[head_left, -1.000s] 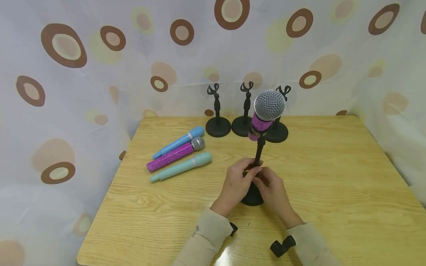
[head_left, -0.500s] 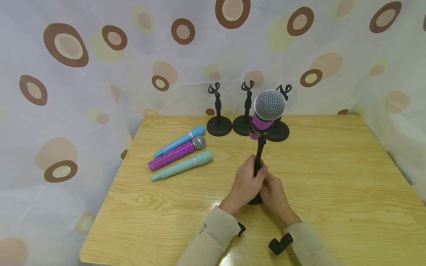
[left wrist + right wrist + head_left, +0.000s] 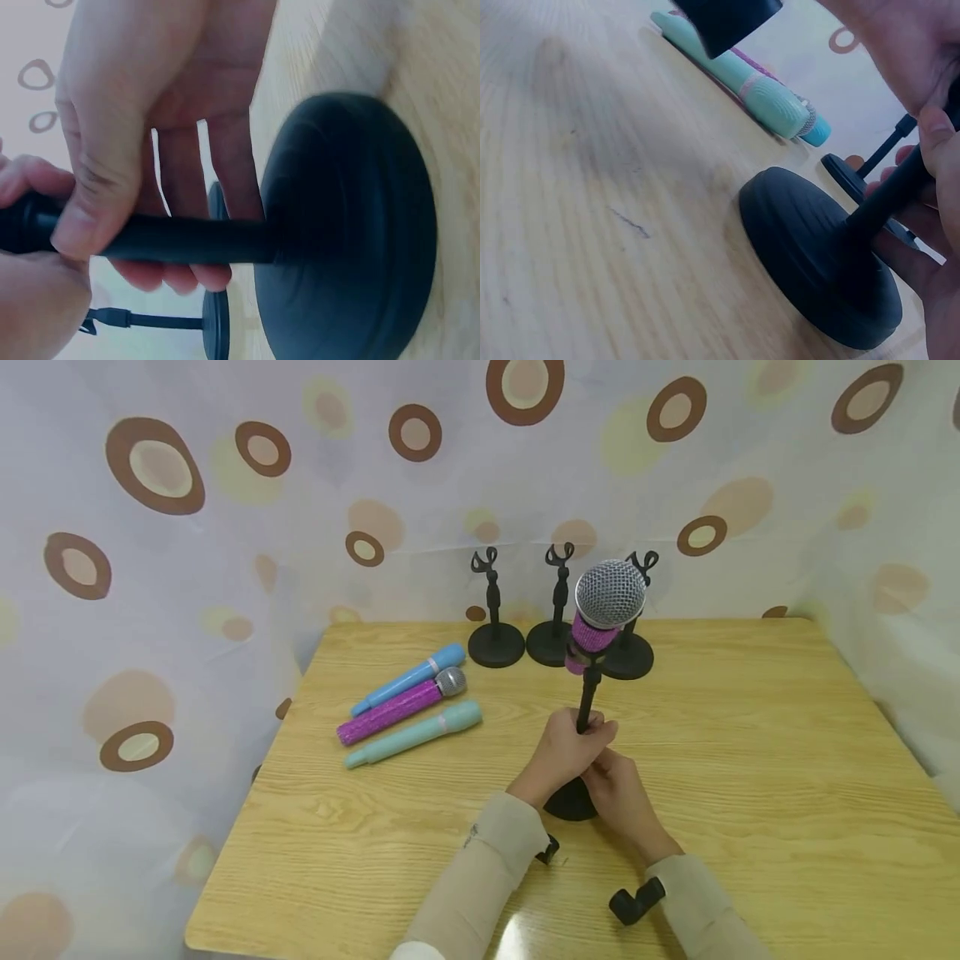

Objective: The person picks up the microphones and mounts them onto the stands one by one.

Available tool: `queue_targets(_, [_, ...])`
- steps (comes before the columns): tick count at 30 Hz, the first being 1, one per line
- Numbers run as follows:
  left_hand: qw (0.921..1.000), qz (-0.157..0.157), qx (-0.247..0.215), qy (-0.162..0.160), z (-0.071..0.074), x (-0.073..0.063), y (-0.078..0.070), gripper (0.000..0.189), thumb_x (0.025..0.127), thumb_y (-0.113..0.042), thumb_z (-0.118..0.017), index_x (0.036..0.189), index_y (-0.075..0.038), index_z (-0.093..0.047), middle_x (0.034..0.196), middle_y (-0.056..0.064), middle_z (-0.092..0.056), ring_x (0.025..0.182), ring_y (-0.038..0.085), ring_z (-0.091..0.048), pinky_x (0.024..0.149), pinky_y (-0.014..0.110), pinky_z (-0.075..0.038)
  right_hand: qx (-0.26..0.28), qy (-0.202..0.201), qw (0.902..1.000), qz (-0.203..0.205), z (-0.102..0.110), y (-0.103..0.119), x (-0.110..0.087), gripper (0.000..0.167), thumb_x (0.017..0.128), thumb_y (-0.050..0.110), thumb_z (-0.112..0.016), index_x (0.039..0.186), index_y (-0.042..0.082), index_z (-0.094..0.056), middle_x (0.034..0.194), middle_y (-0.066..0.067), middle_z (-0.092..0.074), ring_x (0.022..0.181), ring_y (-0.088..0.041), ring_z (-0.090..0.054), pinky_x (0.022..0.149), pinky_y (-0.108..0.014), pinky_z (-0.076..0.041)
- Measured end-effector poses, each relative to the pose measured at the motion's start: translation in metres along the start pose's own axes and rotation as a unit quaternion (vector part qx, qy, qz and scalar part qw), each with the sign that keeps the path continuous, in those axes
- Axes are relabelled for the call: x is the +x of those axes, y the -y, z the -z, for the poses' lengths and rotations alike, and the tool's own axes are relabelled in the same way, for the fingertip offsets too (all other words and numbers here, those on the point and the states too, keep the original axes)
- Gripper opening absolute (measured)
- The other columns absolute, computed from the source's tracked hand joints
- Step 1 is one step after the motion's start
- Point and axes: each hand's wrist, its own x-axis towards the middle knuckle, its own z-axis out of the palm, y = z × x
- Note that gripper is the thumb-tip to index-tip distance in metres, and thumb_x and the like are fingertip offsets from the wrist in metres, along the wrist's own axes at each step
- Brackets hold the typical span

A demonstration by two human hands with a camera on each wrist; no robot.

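A black microphone stand (image 3: 588,695) rises in front of me with its round base (image 3: 810,247) flat on the table. In its clip, high up, leans a pink microphone (image 3: 604,602) with a silver mesh head. My left hand (image 3: 564,752) is wrapped round the pole just under its upper joint. Right below it my right hand (image 3: 624,797) holds the pole too. In the left wrist view, the right hand's thumb (image 3: 94,202) lies across the near side of the pole and its fingers pass behind. The left hand's far fingers are mostly hidden.
Behind stand several similar black stands with bare clips, among them a left one (image 3: 495,643) and a middle one (image 3: 547,643). On the left lie a blue microphone (image 3: 412,678), a glittery purple microphone (image 3: 393,710) and a mint-green microphone (image 3: 416,735). A patterned curtain (image 3: 300,527) surrounds the table.
My left hand has turned and moved a little right and up the pole, its thumb now reaching across it. The right hand stays low on the pole; the microphone keeps its place.
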Motion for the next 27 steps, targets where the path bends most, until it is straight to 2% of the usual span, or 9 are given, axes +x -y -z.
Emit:
queue_targets(6, [0.9971, 0.024, -0.036, 0.062, 0.007, 0.010, 0.001, 0.042, 0.094, -0.012, -0.056, 0.059, -0.009, -0.034, 0.054, -0.006, -0.028, 0.046, 0.011, -0.024, 0.044, 0.027, -0.019, -0.001, 0.015, 0.9998, -0.015, 0.003, -0.002, 0.004, 0.011, 0.098, 0.000, -0.058, 0.098, 0.002, -0.068, 0.088, -0.009, -0.073, 0.075, -0.002, -0.057, 0.069, -0.020, -0.053])
queue_targets(10, [0.9908, 0.054, -0.056, 0.111, 0.014, 0.016, 0.001, 0.041, 0.094, -0.011, -0.056, 0.059, -0.009, -0.036, 0.052, -0.005, -0.031, 0.045, 0.012, -0.028, 0.044, 0.027, -0.023, 0.000, 0.021, 0.9993, -0.029, 0.004, -0.001, 0.006, 0.011, 0.098, 0.004, -0.059, 0.099, 0.001, -0.069, 0.090, -0.010, -0.074, 0.079, -0.004, -0.060, 0.073, -0.021, -0.054])
queue_targets(13, [0.9864, 0.068, -0.075, 0.129, 0.016, 0.017, 0.002, 0.040, 0.093, -0.011, -0.057, 0.059, -0.008, -0.037, 0.052, -0.005, -0.033, 0.045, 0.013, -0.030, 0.044, 0.027, -0.026, 0.007, 0.023, 0.9987, -0.045, 0.003, 0.001, 0.005, 0.012, 0.099, 0.006, -0.059, 0.099, 0.001, -0.069, 0.091, -0.010, -0.074, 0.080, -0.004, -0.060, 0.074, -0.021, -0.054])
queue_targets(16, [0.9896, 0.043, -0.076, 0.114, 0.013, 0.014, 0.005, 0.041, 0.095, -0.014, -0.059, 0.060, -0.007, -0.037, 0.053, -0.004, -0.032, 0.047, 0.013, -0.029, 0.046, 0.026, -0.025, 0.008, 0.017, 0.9984, -0.053, 0.000, 0.001, 0.003, 0.012, 0.099, 0.007, -0.059, 0.100, 0.000, -0.068, 0.091, -0.010, -0.073, 0.079, -0.004, -0.058, 0.074, -0.020, -0.053])
queue_targets(19, [0.9953, 0.007, -0.062, 0.074, 0.009, 0.008, 0.008, 0.042, 0.097, -0.019, -0.060, 0.063, -0.006, -0.039, 0.056, -0.002, -0.031, 0.050, 0.013, -0.030, 0.048, 0.026, -0.023, 0.003, 0.005, 0.9988, -0.049, -0.002, -0.001, 0.001, 0.011, 0.099, 0.005, -0.058, 0.101, -0.001, -0.068, 0.090, -0.010, -0.072, 0.077, -0.004, -0.058, 0.071, -0.021, -0.052])
queue_targets(21, [0.9980, -0.013, -0.038, 0.049, 0.007, 0.003, 0.009, 0.041, 0.098, -0.023, -0.060, 0.066, -0.006, -0.041, 0.058, -0.001, -0.031, 0.052, 0.012, -0.032, 0.049, 0.025, -0.024, 0.000, -0.002, 0.9989, -0.047, -0.004, -0.001, 0.000, 0.011, 0.098, 0.002, -0.058, 0.101, -0.002, -0.067, 0.091, -0.011, -0.072, 0.079, -0.007, -0.061, 0.071, -0.022, -0.054])
queue_targets(24, [0.9993, -0.026, 0.014, 0.025, 0.007, -0.003, 0.009, 0.037, 0.099, -0.030, -0.061, 0.072, -0.009, -0.046, 0.062, -0.001, -0.038, 0.056, 0.010, -0.037, 0.051, 0.023, -0.028, -0.002, -0.001, 0.9987, -0.052, -0.007, -0.001, -0.003, 0.014, 0.098, -0.002, -0.057, 0.107, -0.005, -0.067, 0.098, -0.014, -0.074, 0.088, -0.016, -0.069, 0.076, -0.025, -0.057])
queue_targets(27, [0.9958, -0.039, 0.079, 0.026, 0.012, -0.011, 0.010, 0.030, 0.100, -0.035, -0.059, 0.084, -0.011, -0.053, 0.072, -0.002, -0.048, 0.065, 0.009, -0.045, 0.057, 0.021, -0.036, 0.004, 0.003, 0.9980, -0.063, -0.010, -0.002, -0.006, 0.019, 0.097, -0.003, -0.056, 0.114, -0.007, -0.065, 0.104, -0.018, -0.073, 0.097, -0.027, -0.071, 0.081, -0.031, -0.059])
